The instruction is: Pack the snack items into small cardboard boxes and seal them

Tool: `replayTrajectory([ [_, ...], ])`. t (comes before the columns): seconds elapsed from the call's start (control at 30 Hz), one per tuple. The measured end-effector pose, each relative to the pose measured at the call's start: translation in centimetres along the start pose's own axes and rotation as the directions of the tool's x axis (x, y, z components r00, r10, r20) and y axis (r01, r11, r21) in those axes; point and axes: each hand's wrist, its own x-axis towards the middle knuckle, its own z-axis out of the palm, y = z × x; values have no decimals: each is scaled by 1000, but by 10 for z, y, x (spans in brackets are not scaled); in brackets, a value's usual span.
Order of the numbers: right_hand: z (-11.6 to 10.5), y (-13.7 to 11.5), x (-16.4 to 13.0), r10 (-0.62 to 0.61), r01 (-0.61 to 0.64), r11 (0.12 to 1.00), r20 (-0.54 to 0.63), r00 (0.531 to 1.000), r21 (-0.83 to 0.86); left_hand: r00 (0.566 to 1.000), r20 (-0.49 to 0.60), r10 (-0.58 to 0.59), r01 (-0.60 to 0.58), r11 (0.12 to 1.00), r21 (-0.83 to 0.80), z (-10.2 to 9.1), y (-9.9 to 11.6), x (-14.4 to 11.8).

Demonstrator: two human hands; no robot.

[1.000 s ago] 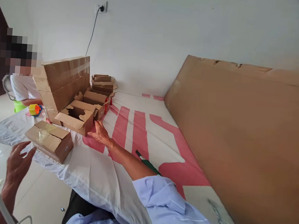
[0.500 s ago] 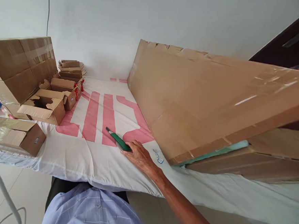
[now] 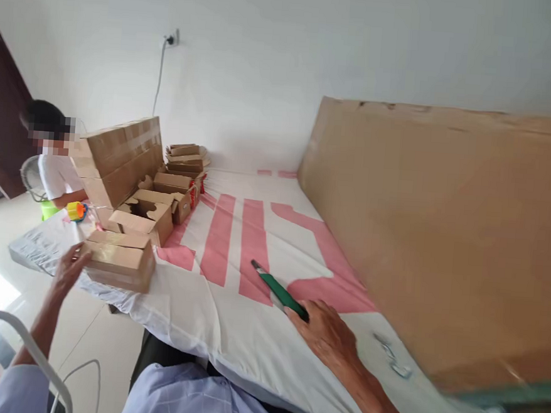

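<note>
My right hand (image 3: 326,333) is closed around a green utility knife (image 3: 281,294), low over the pink-and-white cloth. The knife's dark tip points away to the upper left. On the left, my left hand (image 3: 69,266) grips the near left end of a taped cardboard box (image 3: 117,261), its thumb and fingers at the corner. That box lies at the front edge of the cloth-covered table (image 3: 193,311). Just behind it stands an open cardboard box (image 3: 147,219) with raised flaps.
Several more open boxes (image 3: 184,162) line up toward the wall beside a tall taped carton stack (image 3: 123,152). A large cardboard sheet or carton (image 3: 420,229) slants up on the right. Another person (image 3: 59,166) sits at far left near a yellow tape roll (image 3: 74,210). A grey metal tube (image 3: 34,347) curves at lower left.
The view has swung left. My left hand has come into view and taken hold of the taped box, which looks slightly turned. My right hand still holds the utility knife.
</note>
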Motion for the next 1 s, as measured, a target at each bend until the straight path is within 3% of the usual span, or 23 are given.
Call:
replayTrajectory([
  [0.13,2,2,9,23,-25,998,-33,999,-57,985,172,-13,41,987,-156,27,18,-53],
  [0.27,-14,-22,19,15,-10,999,-151,988,34,945,316,82,16,955,-296,58,43,-87],
  [0.37,-29,-59,24,-51,127,924,-214,976,359,908,379,181,0,902,-431,78,57,-89],
  [0.47,-43,-106,25,-82,129,731,-101,991,670,871,438,223,31,865,-500,94,64,-77],
  [0.53,-50,-132,25,-172,162,633,-66,983,757,863,459,210,65,855,-515,103,67,-69],
  [0.6,-53,-144,29,-232,218,616,-91,969,757,853,482,199,96,849,-520,110,68,-65],
  [0.7,-51,-127,37,-210,250,768,-138,968,590,827,524,204,135,833,-537,116,69,-66],
  [0.8,-41,-83,39,-76,84,966,-45,996,244,823,529,208,170,798,-578,120,71,-67],
  [0.87,-34,-55,35,35,-41,995,62,997,92,819,532,214,186,779,-599,122,72,-66],
  [1.0,-30,-28,31,91,-92,979,16,996,180,799,549,244,206,748,-631,126,75,-64],
])
